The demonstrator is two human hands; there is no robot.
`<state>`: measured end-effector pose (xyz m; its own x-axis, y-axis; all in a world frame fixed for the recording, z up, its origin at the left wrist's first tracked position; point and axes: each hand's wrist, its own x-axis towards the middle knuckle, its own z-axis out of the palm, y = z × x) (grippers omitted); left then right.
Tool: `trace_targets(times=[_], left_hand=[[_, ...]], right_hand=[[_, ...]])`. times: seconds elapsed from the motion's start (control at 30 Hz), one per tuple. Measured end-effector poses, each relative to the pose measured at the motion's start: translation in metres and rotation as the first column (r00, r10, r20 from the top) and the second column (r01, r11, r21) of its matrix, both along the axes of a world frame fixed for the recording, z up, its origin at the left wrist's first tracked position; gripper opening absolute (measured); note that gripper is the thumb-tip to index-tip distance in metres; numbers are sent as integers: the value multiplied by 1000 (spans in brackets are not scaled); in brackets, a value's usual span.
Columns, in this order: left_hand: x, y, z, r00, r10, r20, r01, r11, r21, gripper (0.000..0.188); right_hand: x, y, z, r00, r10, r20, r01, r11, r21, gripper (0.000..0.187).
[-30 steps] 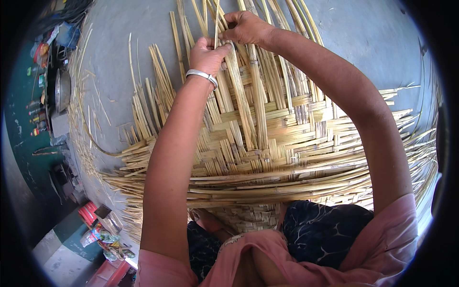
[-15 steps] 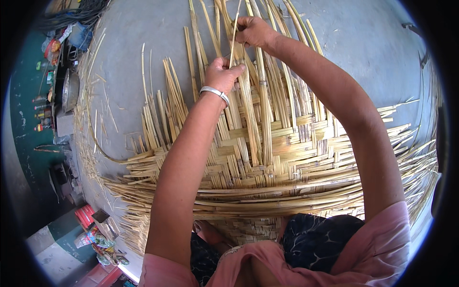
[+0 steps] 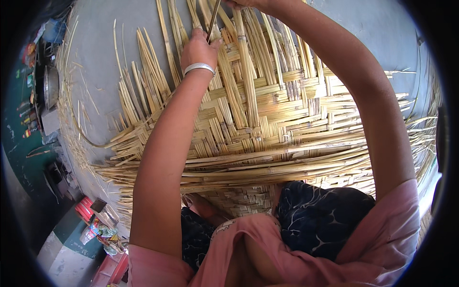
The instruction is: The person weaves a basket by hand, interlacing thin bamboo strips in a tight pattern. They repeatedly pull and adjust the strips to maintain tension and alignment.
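Note:
A large mat of woven split-cane strips is spread on the floor in front of me, its loose strip ends pointing away. My left hand, with a silver bangle at its wrist, is over the far left part of the weave. Its fingers are closed around a thin, darker cane strip that rises past the top edge. At that edge, just right of the strip, my right hand is mostly cut off. Its visible fingers look curled, but what they hold is hidden.
Long loose canes lie across the mat close to my knees. Cane scraps litter the grey floor at left. Beyond them stand a metal pan and small bottles. Packets and a red box are at lower left.
The whole scene sits higher in the picture and slightly left. My right hand has moved farther from my left, up to the top edge. My left hand still grips a strip.

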<state>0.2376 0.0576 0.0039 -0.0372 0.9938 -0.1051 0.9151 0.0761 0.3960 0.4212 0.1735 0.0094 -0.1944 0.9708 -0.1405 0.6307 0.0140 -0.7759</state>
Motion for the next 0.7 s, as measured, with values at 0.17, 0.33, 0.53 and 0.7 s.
trace_targets(times=[0.17, 0.33, 0.53, 0.7], left_hand=[[13, -12, -2, 999, -41, -13, 41, 999, -18, 29], [22, -22, -4, 972, 20, 236, 7, 993, -115, 24], [30, -21, 8, 727, 349, 592, -58, 889, -454, 20], [28, -27, 17, 403, 460, 791, 17, 860, -509, 27]], right_hand=[[21, -44, 9, 980, -24, 196, -27, 966, 257, 22], [47, -67, 14, 997, 26, 66, -18, 992, -121, 20], [27, -41, -10, 864, -55, 500, 21, 997, 73, 21], [21, -24, -7, 994, -84, 70, 98, 970, -221, 24]])
